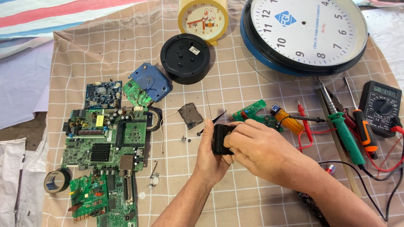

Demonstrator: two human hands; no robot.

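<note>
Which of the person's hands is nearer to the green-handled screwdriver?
Right. The right hand grips the small black part just left of the green-handled screwdriver; the left hand holds that part from its far side, farther away.

Two bare forearms, no sleeves, watch or rings; left hand (pixel 209 157) and right hand (pixel 256 147) ungloved, short nails.
</note>
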